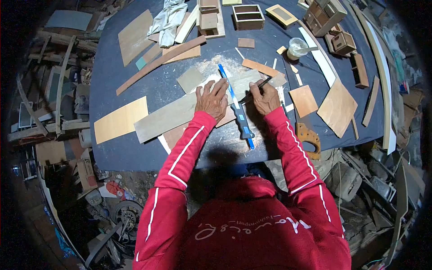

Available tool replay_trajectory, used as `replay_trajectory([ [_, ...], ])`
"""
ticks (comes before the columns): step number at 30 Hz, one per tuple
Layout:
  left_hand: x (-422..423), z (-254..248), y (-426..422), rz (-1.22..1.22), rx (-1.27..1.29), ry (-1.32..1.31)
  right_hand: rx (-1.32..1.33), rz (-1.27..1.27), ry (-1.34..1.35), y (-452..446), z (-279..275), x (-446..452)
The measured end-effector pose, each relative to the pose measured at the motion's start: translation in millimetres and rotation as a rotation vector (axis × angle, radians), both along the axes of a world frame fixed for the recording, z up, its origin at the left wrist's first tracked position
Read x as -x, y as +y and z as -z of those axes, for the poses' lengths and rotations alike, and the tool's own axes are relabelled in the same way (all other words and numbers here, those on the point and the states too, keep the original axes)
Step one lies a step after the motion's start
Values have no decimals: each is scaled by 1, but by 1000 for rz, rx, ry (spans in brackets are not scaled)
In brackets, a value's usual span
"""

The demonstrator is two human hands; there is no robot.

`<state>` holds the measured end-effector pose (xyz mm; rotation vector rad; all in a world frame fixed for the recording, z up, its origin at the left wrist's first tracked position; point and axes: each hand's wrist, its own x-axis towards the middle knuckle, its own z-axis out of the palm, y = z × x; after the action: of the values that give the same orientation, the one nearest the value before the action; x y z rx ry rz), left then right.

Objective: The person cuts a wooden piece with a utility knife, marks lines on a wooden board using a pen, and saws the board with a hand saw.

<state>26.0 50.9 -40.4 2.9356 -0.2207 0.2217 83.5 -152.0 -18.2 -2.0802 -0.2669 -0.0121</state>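
Observation:
A long grey wooden board lies slanting across the table. My left hand lies on it, fingers stretched out, fingertips close to a small hacksaw with a blue blade and a dark grip. The hacksaw rests across the board; whether my fingers touch it I cannot tell. To its right, my right hand is closed on a thin dark pencil or pen, its lower end pointing toward the board beside the blade. Under and around the board lie thin wood offcuts, among them a squarish grey piece.
Sawdust covers the table beyond the board. A wooden-handled saw lies at the right front edge. Further back are a cup, small wooden boxes, a white cloth and wood strips. Piled clutter surrounds the table.

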Motion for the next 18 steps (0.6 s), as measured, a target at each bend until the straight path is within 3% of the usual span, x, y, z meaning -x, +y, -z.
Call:
replay_trajectory([
  [2, 1, -1, -1, 9, -5, -62, 58, -102, -97, 2, 5, -7],
  [6, 1, 0, -1, 1, -1, -50, 50, -60, 19, 9, 4, -18],
  [13, 0, 0, 0, -7, -15, -8, 82, -101, -9, 15, 4, -28],
  [18, 0, 0, -1, -5, -15, -14, 209, -190, -154, 23, 8, -41],
])
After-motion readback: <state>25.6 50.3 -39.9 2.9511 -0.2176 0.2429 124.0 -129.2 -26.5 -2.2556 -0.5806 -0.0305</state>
